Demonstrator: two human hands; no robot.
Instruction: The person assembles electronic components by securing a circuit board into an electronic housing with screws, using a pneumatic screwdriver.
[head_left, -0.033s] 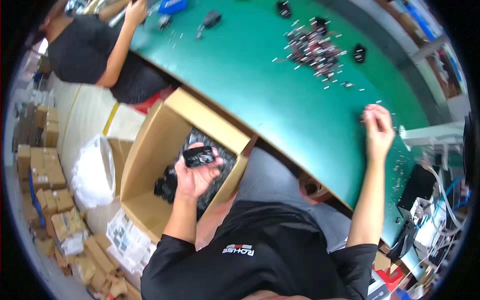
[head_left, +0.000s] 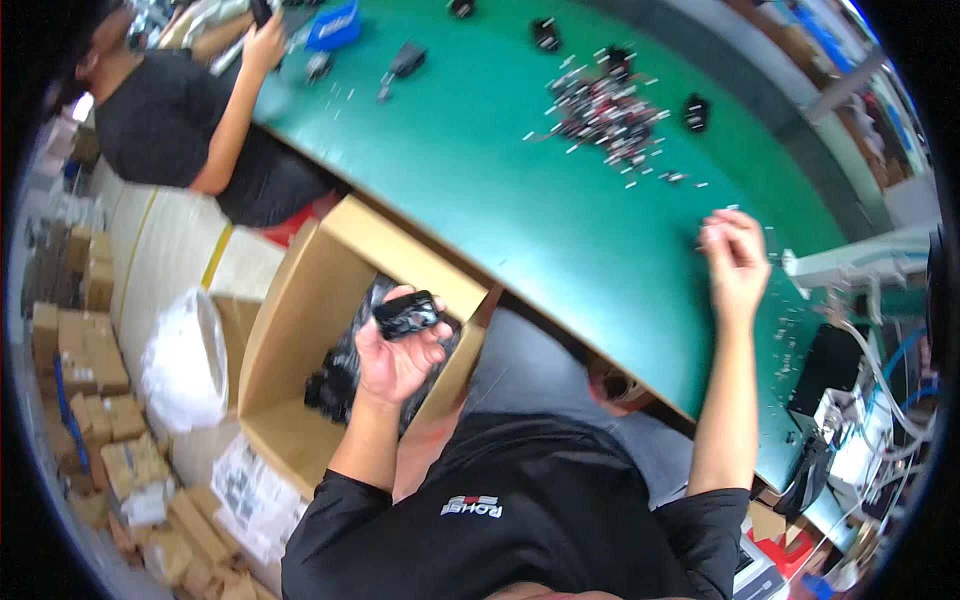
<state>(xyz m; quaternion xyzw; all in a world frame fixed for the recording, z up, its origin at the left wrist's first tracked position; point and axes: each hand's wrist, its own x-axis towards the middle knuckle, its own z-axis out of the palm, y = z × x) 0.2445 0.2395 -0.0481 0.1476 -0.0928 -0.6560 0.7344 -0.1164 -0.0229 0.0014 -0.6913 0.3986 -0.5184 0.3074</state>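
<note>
One palm-held black piece (head_left: 406, 315), two people (head_left: 540, 470)

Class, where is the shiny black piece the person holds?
The black piece is left of centre in the head view, held in the left hand over the open cardboard box beside the green table.

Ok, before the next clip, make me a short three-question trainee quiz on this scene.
1. Which of the camera wearer's hands holds the black object over the cardboard box?
2. True or false: the pile of small parts lies inside the box.
3. The container near the co-worker's hand is: A red, B blue, C white?

Key:
1. The left hand.
2. False; the pile lies on the green table.
3. B.
</note>
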